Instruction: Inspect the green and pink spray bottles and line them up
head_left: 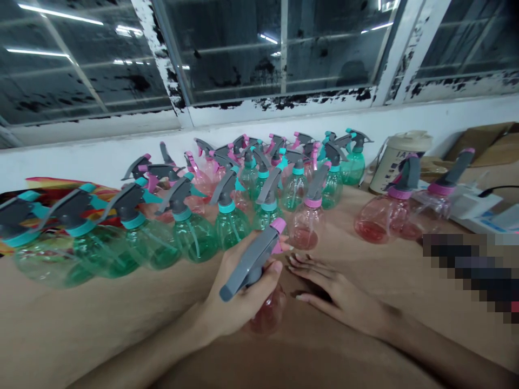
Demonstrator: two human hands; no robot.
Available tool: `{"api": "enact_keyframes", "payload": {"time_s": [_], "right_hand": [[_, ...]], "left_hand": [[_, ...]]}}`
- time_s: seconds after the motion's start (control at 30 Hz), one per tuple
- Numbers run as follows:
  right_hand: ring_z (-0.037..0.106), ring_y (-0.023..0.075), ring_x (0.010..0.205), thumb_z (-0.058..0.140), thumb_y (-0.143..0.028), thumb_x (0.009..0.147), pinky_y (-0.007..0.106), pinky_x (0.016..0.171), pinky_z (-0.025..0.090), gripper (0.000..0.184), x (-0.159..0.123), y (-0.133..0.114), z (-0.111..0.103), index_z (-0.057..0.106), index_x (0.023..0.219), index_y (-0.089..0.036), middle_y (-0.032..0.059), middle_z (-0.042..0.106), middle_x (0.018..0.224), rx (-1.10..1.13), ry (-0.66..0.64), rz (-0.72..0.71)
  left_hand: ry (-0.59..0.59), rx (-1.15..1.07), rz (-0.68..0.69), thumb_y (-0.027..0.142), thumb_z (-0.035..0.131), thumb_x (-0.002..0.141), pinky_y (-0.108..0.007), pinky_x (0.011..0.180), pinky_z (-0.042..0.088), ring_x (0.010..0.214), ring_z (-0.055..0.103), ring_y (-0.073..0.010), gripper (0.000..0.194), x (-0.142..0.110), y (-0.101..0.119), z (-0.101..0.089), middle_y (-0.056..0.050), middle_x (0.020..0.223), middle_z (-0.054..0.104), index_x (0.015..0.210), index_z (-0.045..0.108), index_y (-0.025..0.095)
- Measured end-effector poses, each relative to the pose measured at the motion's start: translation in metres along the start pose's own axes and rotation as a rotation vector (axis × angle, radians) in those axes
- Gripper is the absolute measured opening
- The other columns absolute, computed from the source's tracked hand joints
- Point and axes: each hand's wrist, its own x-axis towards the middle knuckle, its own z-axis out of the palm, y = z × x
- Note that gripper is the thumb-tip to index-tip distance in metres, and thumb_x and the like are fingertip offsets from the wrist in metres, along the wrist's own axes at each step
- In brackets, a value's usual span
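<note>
My left hand is wrapped round the neck of a pink spray bottle with a grey trigger head and pink nozzle, which points up and away. Just right of it, my right hand lies low over the table with its fingers stretched toward the bottle, holding nothing. Beyond my hands stands another pink spray bottle. A row of green spray bottles with turquoise collars runs off to the left. Two more pink spray bottles stand to the right.
Behind the front row, several more green and pink bottles crowd toward the white wall. A pale lidded jug, a cardboard piece and a white power strip are at the right. Colourful cloth lies behind the left bottles.
</note>
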Motion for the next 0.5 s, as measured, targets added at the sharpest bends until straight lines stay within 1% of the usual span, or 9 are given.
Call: {"api": "enact_keyframes", "payload": {"time_s": [0.07,0.13,0.23,0.33,0.5], "right_hand": [[0.036,0.0210,0.131,0.049,-0.043,0.089,0.045,0.109,0.030,0.052,-0.0001,0.0003,0.0003,0.040,0.136,-0.023,0.0051,0.045,0.140,0.013,0.002,-0.004],[0.035,0.0213,0.131,0.048,-0.043,0.089,0.045,0.109,0.030,0.051,-0.0004,0.0014,0.0010,0.041,0.136,-0.024,0.0049,0.045,0.140,0.022,-0.002,-0.010],[0.035,0.0219,0.131,0.049,-0.042,0.089,0.046,0.108,0.031,0.051,-0.0010,0.0035,0.0022,0.039,0.137,-0.026,0.0043,0.045,0.140,0.028,0.012,-0.018],[0.036,0.0219,0.131,0.049,-0.042,0.089,0.046,0.108,0.031,0.051,-0.0012,0.0039,0.0020,0.039,0.137,-0.027,0.0035,0.045,0.140,0.025,0.015,-0.026],[0.034,0.0205,0.132,0.046,-0.044,0.090,0.044,0.109,0.030,0.053,-0.0003,0.0015,0.0001,0.038,0.138,-0.024,0.0041,0.043,0.141,-0.014,-0.023,-0.004]], "left_hand": [[0.024,0.022,0.007,0.020,0.050,0.077,-0.025,0.049,0.045,0.051,0.048,-0.0129,0.006,0.0014,0.0017,-0.0012,0.005,0.060,0.048,0.081,0.054,0.023],[0.037,0.022,0.028,0.019,0.050,0.075,-0.025,0.051,0.046,0.052,0.049,-0.0130,0.007,0.0029,0.0043,-0.0023,0.004,0.062,0.049,0.078,0.054,0.023],[0.009,-0.012,0.044,0.016,0.048,0.075,-0.026,0.058,0.050,0.057,0.053,-0.0136,0.010,0.0043,0.0080,-0.0033,0.003,0.066,0.053,0.078,0.054,0.023],[-0.014,-0.038,0.026,0.016,0.046,0.076,-0.028,0.063,0.053,0.065,0.057,-0.0156,0.009,0.0043,0.0097,-0.0039,0.000,0.072,0.057,0.076,0.052,0.023],[-0.003,-0.037,0.021,0.018,0.045,0.076,-0.027,0.063,0.051,0.064,0.056,-0.0152,0.009,0.0013,0.0092,-0.0038,0.001,0.071,0.056,0.074,0.052,0.023]]}}
